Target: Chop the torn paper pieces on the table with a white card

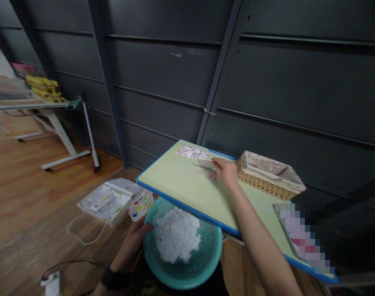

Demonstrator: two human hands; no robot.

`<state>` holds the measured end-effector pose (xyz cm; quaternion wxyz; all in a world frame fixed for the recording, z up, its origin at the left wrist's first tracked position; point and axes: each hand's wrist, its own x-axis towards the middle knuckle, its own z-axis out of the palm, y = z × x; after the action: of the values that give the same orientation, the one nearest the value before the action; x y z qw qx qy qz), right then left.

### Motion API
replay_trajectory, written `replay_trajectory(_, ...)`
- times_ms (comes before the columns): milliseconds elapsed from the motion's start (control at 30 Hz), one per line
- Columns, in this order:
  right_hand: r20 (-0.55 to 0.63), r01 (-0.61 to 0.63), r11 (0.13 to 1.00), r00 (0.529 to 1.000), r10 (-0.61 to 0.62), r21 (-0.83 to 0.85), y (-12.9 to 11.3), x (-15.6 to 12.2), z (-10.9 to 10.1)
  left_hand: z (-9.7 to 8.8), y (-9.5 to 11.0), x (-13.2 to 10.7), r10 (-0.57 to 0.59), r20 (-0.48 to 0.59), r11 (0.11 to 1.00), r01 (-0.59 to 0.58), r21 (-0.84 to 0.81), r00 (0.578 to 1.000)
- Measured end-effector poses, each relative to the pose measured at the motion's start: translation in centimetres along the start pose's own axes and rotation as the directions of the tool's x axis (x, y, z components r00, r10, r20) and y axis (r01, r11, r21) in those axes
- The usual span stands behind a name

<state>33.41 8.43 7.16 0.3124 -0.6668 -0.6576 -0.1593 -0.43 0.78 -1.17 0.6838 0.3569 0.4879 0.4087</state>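
My right hand (226, 170) reaches across a pale green table with a blue edge (181, 185) and is closed on a flat pale card or scraper (205, 164) whose far end lies beside a small pile of paper scraps (192, 152). A few scraps lie under the hand. My left hand (134, 238) grips the left rim of a teal plastic basket (206, 255), held below the table's near edge. The basket holds a heap of white paper pieces (176, 234).
A woven wicker tray (269, 174) stands on the table right of my right hand. A blurred sheet (301, 236) lies at the table's right end. On the wooden floor sit an open white case (108, 201), a paint palette (140, 205) and cables. Dark wall panels stand behind.
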Motion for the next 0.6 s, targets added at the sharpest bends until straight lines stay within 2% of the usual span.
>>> replay_trajectory(133,0.032,0.122,0.991,0.992,-0.124,0.056,-1.9,-0.3,0.6,-0.3,0.1,0.1,0.030,-0.003,0.999,-0.029,0.045,1.000)
replay_trajectory(233,0.054,0.143,0.978,0.987,-0.153,0.151,-3.0,-0.6,0.3,-0.4,0.4,0.0,0.029,-0.026,0.997,-0.027,0.075,0.999)
replay_trajectory(367,0.079,0.089,0.934,0.989,-0.124,0.346,-3.7,-0.6,-0.7,-0.3,0.8,-0.4,-0.037,-0.031,0.995,0.040,0.092,0.999)
replay_trajectory(600,0.236,-0.102,0.823,0.971,-0.039,0.559,-3.8,-0.8,-1.9,-0.1,1.1,-0.8,-0.075,-0.034,0.995,0.076,0.058,0.997)
